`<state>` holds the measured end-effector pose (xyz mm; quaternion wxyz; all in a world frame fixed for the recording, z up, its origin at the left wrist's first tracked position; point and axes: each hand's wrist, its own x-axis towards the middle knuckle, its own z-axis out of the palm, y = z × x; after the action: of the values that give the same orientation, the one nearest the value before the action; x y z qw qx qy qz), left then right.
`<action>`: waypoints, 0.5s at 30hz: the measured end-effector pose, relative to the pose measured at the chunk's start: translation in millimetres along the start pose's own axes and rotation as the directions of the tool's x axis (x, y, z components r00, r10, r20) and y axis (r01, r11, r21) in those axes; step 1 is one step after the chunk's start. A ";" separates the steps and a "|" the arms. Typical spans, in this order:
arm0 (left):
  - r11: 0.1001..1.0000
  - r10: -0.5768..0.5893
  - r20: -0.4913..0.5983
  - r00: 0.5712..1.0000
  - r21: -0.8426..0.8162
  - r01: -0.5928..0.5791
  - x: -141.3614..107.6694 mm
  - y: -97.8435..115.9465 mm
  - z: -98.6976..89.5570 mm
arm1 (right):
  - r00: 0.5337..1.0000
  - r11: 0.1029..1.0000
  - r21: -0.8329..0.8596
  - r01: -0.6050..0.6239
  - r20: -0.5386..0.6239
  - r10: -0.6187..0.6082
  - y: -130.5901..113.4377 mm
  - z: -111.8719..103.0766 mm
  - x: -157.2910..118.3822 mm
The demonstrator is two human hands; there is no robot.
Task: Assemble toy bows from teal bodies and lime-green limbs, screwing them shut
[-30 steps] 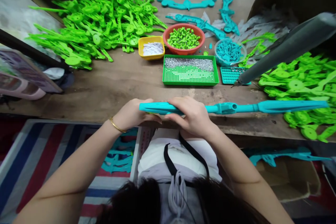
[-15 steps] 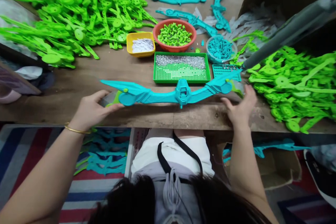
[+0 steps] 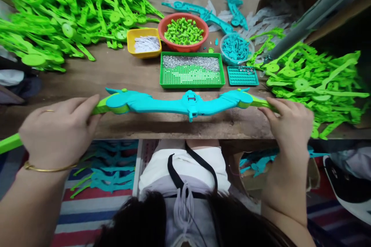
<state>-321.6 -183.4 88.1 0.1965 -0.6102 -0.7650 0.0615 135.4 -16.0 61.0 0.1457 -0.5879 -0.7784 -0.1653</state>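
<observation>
A long blue bow-shaped plastic piece [image 3: 168, 105] spans the space between my hands, above the table's front edge. Green arms stick out from both of its ends. My left hand [image 3: 62, 125] is closed round the left green arm [image 3: 102, 106], whose far part comes out beyond the hand at the left picture edge. At the other end, the fingers of my right hand [image 3: 290, 121] pinch the right green arm [image 3: 257, 101]. A small socket shows in the middle of the blue piece.
Behind it on the table [image 3: 110, 71] stand a green tray [image 3: 193, 85] of metal pins, a yellow bowl [image 3: 135, 52], a red bowl [image 3: 185, 48] and a tub of blue parts [image 3: 236, 48]. Green heaps [image 3: 66, 27] lie left and right. A grey post [image 3: 313, 17] leans at right.
Both hands have moved outward and closed round the green arms, which now reach out sideways from the blue piece. The blue piece has tilted, and its pointed tips look shorter.
</observation>
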 end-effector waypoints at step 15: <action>0.995 0.059 0.100 0.993 -0.092 -0.050 -8.8 3.1 0.2 | 0.996 0.993 -0.116 0.016 0.091 -0.005 12.7 -31.6 -18.7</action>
<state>-317.3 -191.1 84.9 0.1276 -0.6351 -0.7591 0.0640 153.7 -42.5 82.8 0.0748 -0.5981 -0.7762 -0.1846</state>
